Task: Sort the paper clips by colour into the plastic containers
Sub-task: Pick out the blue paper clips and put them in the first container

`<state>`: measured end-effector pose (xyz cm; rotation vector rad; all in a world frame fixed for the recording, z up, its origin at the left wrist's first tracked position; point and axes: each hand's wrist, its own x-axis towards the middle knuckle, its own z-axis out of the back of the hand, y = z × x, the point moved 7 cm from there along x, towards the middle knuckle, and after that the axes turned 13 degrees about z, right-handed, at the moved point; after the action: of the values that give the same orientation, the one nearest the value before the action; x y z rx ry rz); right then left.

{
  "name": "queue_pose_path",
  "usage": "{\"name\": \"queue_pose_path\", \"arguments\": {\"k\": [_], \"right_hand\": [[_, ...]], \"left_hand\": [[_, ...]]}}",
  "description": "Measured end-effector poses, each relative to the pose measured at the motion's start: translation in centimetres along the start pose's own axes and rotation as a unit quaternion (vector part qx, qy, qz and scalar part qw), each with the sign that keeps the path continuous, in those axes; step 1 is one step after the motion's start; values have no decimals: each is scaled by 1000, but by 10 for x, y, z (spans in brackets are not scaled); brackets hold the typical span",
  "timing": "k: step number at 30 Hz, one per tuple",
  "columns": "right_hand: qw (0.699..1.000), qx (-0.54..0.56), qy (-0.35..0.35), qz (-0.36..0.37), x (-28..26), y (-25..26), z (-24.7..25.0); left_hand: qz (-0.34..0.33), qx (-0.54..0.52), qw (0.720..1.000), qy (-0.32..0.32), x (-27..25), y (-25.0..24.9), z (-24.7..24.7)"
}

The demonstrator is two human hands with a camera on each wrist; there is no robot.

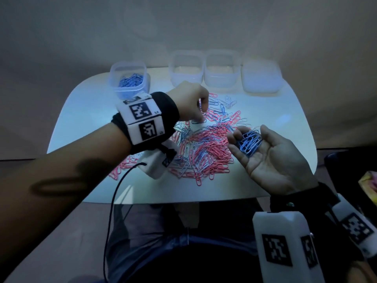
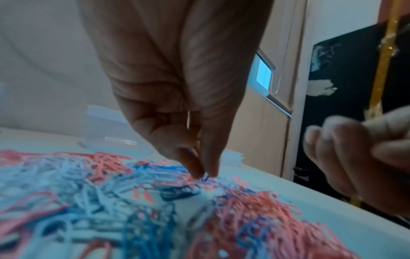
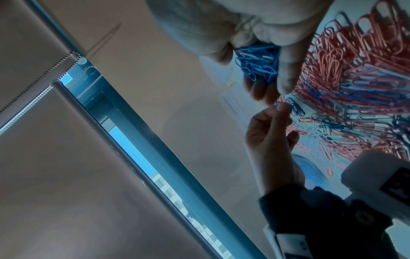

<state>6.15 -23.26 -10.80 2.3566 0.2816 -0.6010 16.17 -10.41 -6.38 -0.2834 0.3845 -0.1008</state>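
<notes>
A mixed pile of pink, white and blue paper clips (image 1: 204,148) covers the middle of the white table (image 1: 85,111). My left hand (image 1: 202,117) reaches down into the pile's far side, and its fingertips (image 2: 200,172) pinch the end of a blue paper clip (image 2: 206,177). My right hand (image 1: 246,135) lies palm up to the right of the pile, fingers and thumb curled round a bunch of blue paper clips (image 1: 251,144), also visible in the right wrist view (image 3: 257,64). A clear container (image 1: 129,78) at the back left holds blue clips.
Three more clear plastic containers (image 1: 186,68) (image 1: 222,68) (image 1: 261,76) stand in a row along the table's far edge; nothing shows inside them. A black cable (image 1: 114,193) hangs from my left wrist over the near table edge.
</notes>
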Motion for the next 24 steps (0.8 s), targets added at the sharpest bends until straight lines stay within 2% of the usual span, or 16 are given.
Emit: {"name": "queue_pose_path", "arguments": {"k": [3, 6, 11, 24], "right_hand": [[1000, 16, -4, 4, 1, 3, 3], [1000, 14, -1, 1, 2, 0, 0], [1000, 11, -1, 3, 1, 0, -1], [1000, 3, 2, -1, 2, -4, -5]], "left_hand": [[25, 17, 1000, 8, -4, 19, 8], [22, 25, 999, -16, -6, 25, 10], [13, 55, 998, 9, -2, 17, -10], [5, 120, 993, -21, 1, -4, -19]]}}
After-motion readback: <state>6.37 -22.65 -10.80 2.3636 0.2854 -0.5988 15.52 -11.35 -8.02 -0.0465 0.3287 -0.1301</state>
